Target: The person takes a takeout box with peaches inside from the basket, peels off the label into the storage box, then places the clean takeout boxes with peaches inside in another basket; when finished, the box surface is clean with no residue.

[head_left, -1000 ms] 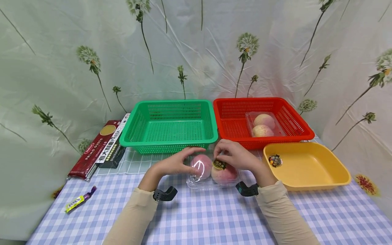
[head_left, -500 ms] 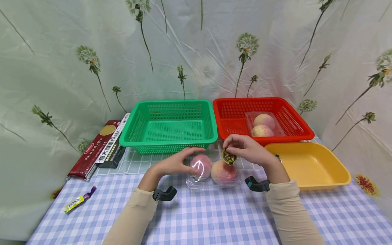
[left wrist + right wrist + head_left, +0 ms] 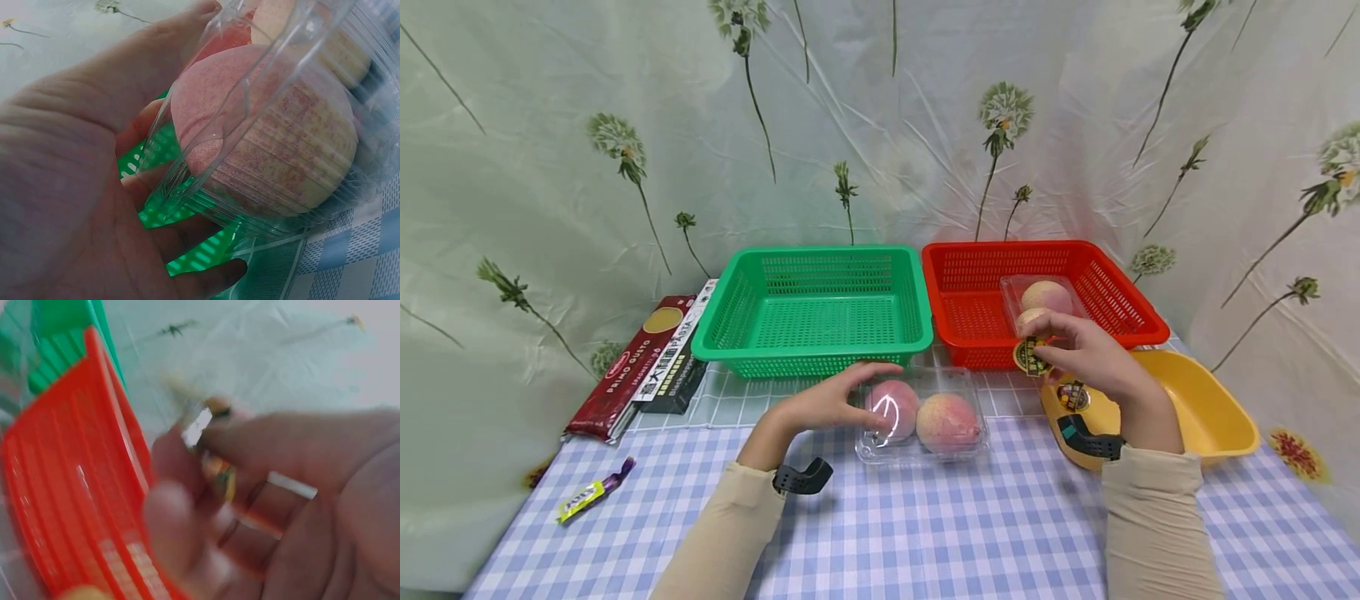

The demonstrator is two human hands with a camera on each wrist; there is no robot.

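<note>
A clear plastic box (image 3: 925, 457) holding two pink-yellow peaches (image 3: 948, 423) sits at the table's centre. My left hand (image 3: 831, 402) holds its left end, thumb on one side and fingers on the other; a peach (image 3: 269, 131) shows through the plastic in the left wrist view. Between thumb and fingertips, my right hand (image 3: 1097, 358) pinches a round black-and-gold sticker (image 3: 1030, 357), raised near the left end of a yellow tray (image 3: 1202, 408). A similar round sticker (image 3: 1073, 396) is in that tray, whose middle the right hand and wrist partly hide. The right wrist view is blurred.
Behind the box stand a green basket (image 3: 812, 348) and a red basket (image 3: 970, 342), the red one with another clear box of peaches (image 3: 1047, 297). Pasta packs (image 3: 640, 367) lie at left, near a yellow-purple wrapped candy (image 3: 595, 492). Checked cloth (image 3: 925, 533) covers the front.
My right hand has lifted the sticker off the box and carried it right, to the yellow tray's left end. The left hand and the box have stayed put.
</note>
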